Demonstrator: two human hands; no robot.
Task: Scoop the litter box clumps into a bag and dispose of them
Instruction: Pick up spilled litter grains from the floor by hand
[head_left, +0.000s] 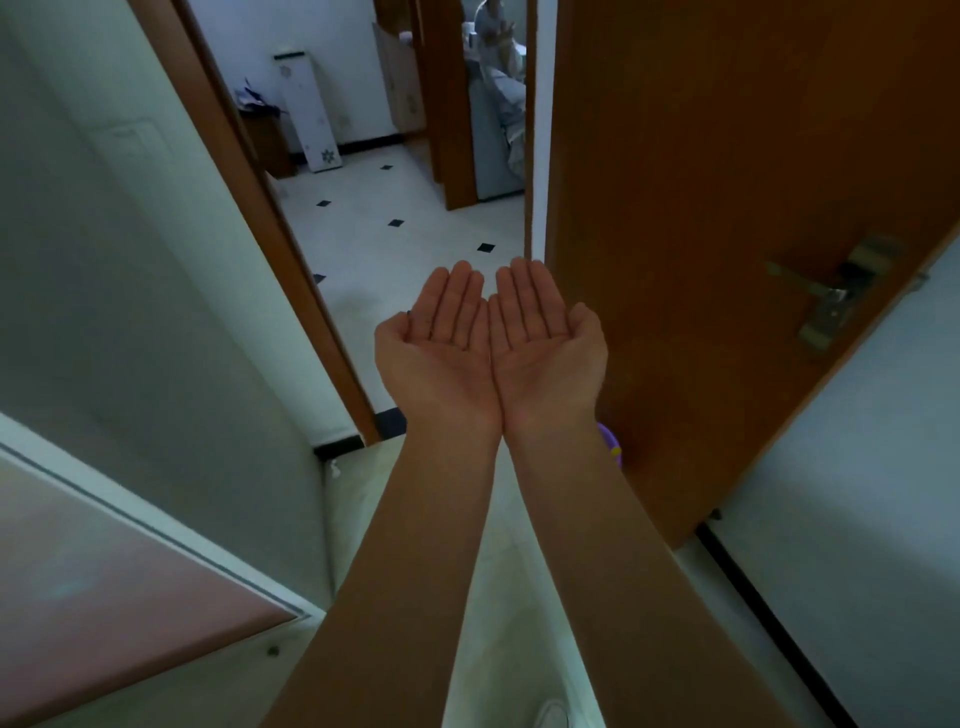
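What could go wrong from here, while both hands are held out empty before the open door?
1. The left hand and right hand are open and empty; no scoop, bag or litter box is in view, so scooping may start unprepared.
2. The open door stands close on the right; its handle might catch the right arm.

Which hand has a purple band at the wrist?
The right hand: a purple band shows at its wrist's outer edge; the left hand has none visible.
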